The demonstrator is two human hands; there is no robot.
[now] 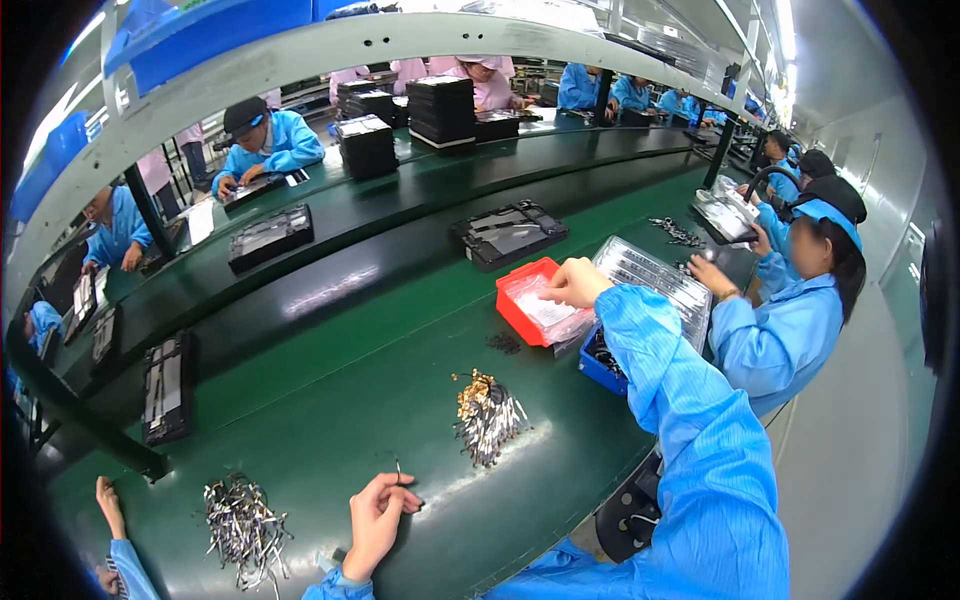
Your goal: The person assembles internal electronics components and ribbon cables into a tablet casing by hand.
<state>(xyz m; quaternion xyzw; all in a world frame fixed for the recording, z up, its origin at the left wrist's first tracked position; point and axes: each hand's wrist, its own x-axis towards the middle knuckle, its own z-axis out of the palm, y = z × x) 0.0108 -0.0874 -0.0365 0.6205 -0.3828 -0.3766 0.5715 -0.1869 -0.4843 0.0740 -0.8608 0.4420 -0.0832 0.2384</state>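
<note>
My left hand (374, 520) is low over the green work surface (330, 400). Its thumb and fingers pinch a thin dark strip-like part (399, 467) that sticks up from the fingertips. My right arm reaches out to a red plastic bin (512, 306), where my right hand (576, 283) dips in with the fingers drawn together. White and clear plastic film (545, 304) lies inside that bin. Whatever the right fingertips hold is hidden. Between my hands sits a pile of small silver and gold flex cables (488, 415), and left of my left hand lies another pile of silver-and-black ones (243, 530).
Beside the red bin are a blue bin (600, 365) of dark parts and a clear tray (660, 285). Black trays (510, 235) rest on the dark conveyor belt (340, 275). A co-worker (790, 300) sits at right; another person's hand (110, 505) shows at lower left.
</note>
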